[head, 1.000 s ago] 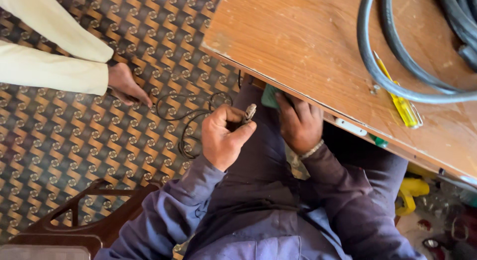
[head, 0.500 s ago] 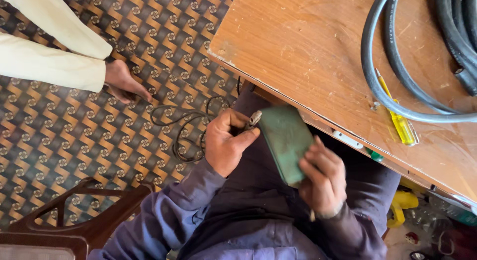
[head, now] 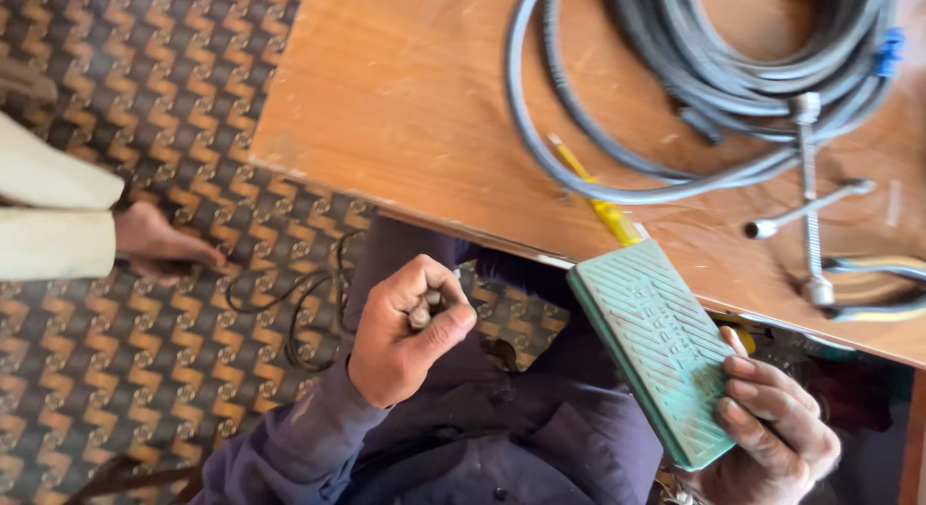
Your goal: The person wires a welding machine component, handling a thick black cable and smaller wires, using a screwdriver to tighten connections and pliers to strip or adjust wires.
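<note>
Patterned brown-and-orange woven floor covering (head: 116,370), seen from above, with the corner of a worn brown wooden tabletop (head: 405,90) entering from the upper right. The table's front edge runs on a slant from the upper left corner to the right border; below it lies open floor and the person's lap, clothed in dark blue-purple fabric.

Right hand (head: 772,433): fingers closed over the lower end of a flat, ribbed, pale green rectangular case (head: 656,346), thumb side hidden. The case's upper end rests against the table edge, its body hanging off over the lap. Just above that end, a yellow-handled tool (head: 603,201) lies on the tabletop, its tip near the edge.

Left hand (head: 405,336): curled into a fist around a small grey metal piece (head: 422,314), thumb pressed across it; held over the lap, clear of the table edge and well apart from the case.

On the tabletop, away from the edge: a coil of grey flexible hose (head: 733,81) and a chrome cross-shaped wrench (head: 808,206); at the right border, blue-and-yellow plier handles (head: 883,288).

Far left: another person's hand (head: 159,245), from a cream sleeve (head: 53,220), rests on the floor beside a thin black wire loop (head: 309,302).
</note>
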